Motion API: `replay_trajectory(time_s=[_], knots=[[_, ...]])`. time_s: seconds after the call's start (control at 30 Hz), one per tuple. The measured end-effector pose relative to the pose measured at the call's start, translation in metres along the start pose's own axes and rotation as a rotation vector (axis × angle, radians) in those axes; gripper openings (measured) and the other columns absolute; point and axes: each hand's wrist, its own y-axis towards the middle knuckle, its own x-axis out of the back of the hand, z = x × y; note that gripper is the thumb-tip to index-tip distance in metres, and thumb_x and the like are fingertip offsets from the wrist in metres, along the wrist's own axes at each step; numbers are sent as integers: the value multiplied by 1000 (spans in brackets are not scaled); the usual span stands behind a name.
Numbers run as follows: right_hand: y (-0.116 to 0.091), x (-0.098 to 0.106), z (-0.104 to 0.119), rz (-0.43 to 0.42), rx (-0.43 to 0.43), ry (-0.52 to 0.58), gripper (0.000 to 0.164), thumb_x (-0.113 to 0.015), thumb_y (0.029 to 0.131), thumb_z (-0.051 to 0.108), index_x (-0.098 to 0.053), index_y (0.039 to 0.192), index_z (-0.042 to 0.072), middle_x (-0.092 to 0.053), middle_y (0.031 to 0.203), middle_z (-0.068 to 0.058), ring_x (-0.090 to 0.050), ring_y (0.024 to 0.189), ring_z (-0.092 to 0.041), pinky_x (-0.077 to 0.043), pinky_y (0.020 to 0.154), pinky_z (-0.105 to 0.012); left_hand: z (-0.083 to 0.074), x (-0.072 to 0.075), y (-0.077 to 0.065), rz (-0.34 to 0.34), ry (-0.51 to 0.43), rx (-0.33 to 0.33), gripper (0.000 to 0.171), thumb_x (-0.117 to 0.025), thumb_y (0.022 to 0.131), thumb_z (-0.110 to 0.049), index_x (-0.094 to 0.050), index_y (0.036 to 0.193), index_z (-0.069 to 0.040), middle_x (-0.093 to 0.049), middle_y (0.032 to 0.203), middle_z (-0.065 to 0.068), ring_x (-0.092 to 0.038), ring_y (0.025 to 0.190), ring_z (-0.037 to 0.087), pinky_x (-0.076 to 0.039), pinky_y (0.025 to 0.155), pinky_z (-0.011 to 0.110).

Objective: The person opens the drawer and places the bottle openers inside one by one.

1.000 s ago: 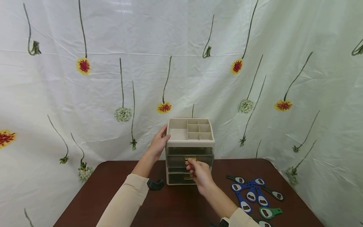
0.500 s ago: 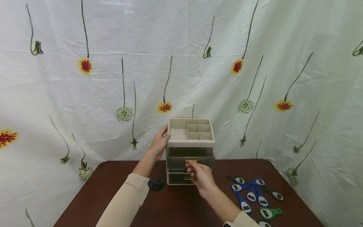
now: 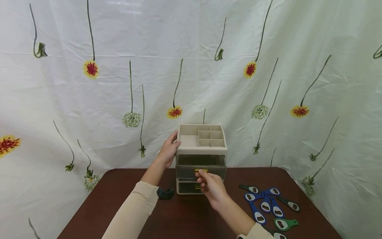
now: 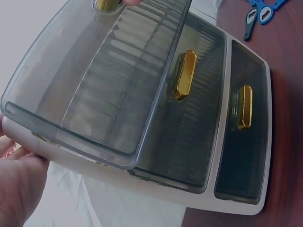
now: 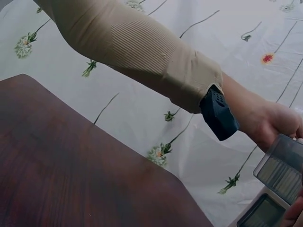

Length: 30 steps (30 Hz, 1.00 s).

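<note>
I watch remotely as the left hand (image 3: 168, 152), arm (image 3: 134, 205) outstretched, grips a drawer box (image 3: 201, 151) on the table (image 3: 188, 219); the right hand (image 3: 213, 188), forearm (image 3: 234, 212) slanting inward, pinches the gold handle (image 3: 204, 170) of its pulled-out top drawer (image 3: 185, 172).

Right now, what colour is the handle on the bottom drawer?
Gold; the handle shows best in the left wrist view.

Left hand (image 3: 168, 152) higher, right hand (image 3: 213, 188) pinching
</note>
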Motion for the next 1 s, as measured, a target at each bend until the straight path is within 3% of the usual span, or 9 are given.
replay_trajectory(time_s=[0.3, 0.7, 1.0], knots=[[-5, 3, -2, -5, -26, -7, 36, -66, 104, 28, -71, 112, -7, -62, 75, 4, -47, 64, -5, -41, 65, -24, 3, -1, -2, -12, 15, 6, 60, -38, 110, -2, -15, 166, -3, -16, 169, 19, -19, 152, 35, -25, 119, 52], [-6, 6, 4, -1, -6, 5, 27, -67, 103, 28, -75, 101, 2, -61, 75, 4, -47, 64, -6, -41, 65, -23, -3, -3, 6, -6, 43, -12, 60, -39, 111, -6, -16, 166, -7, -18, 169, 16, -22, 151, 33, -27, 118, 50], [-11, 5, -1, 18, -17, 18, 29, -68, 103, 29, -75, 104, 1, -62, 74, 5, -48, 63, -5, -42, 64, -22, -2, 1, 8, 7, 140, 32, 60, -36, 112, -9, -11, 167, -8, -13, 170, 15, -18, 153, 31, -23, 120, 48]])
